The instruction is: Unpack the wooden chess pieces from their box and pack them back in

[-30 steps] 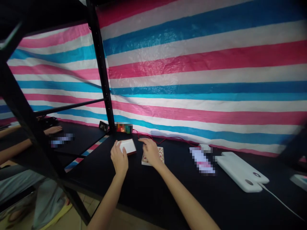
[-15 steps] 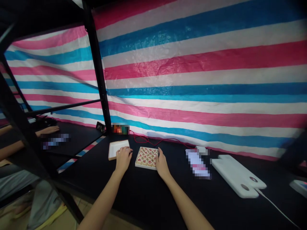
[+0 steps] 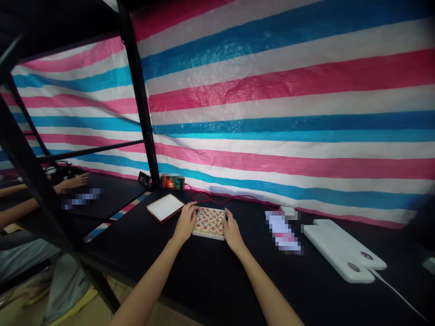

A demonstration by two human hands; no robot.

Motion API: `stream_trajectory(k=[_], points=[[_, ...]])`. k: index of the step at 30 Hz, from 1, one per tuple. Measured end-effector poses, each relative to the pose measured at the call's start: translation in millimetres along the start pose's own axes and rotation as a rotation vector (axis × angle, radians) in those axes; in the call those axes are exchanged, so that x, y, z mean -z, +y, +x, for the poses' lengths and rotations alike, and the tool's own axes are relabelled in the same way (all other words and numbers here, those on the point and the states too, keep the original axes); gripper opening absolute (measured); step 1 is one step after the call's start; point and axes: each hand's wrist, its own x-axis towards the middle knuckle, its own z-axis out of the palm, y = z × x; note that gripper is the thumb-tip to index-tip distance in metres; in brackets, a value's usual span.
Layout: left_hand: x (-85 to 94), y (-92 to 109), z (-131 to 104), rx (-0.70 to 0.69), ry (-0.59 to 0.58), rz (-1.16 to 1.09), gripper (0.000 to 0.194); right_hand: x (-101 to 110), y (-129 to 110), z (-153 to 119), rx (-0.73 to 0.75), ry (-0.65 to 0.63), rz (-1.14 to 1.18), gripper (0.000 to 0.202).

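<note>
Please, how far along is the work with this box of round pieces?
Looks done: the lid is off, lying open side up. In hand: the left hand and right hand are at opposite sides of the tray. Left: the round pieces sit inside it; what remains, I cannot tell.

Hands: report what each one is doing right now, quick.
Left hand: partly open, at the left side of the box of round pieces.
Right hand: partly open, fingers against the box's right side.

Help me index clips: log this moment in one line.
left hand: on left side of box | right hand: on its right side | box: open, holding xiangqi pieces | lid: beside it, hollow side up
</note>
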Motion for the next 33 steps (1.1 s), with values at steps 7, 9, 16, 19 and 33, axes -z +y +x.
stream_trajectory(k=[7, 9, 16, 19, 33], points=[[-17.9, -8.4, 14.8, 0.328, 0.088, -0.092, 0.022, 34.3, -7.9, 6.9, 0.075, -0.091, -0.118, 0.027], [-18.7, -14.0, 13.8, 0.393, -0.008, -0.069, 0.021, 42.9, -13.9, 7.8, 0.099, -0.145, -0.207, 0.019], [-20.0, -16.4, 12.4, 0.455, -0.246, 0.048, 0.031, 55.0, -31.8, 5.4, 0.179, -0.292, -0.46, 0.012], [-19.9, -14.1, 11.9, 0.426, -0.297, 0.12, 0.032, 57.5, -33.7, 4.3, 0.187, -0.305, -0.505, 0.012], [-16.0, -12.2, 8.5, 0.386, -0.353, 0.106, 0.027, 57.1, -41.6, 1.1, 0.401, -0.318, -0.652, 0.024]])
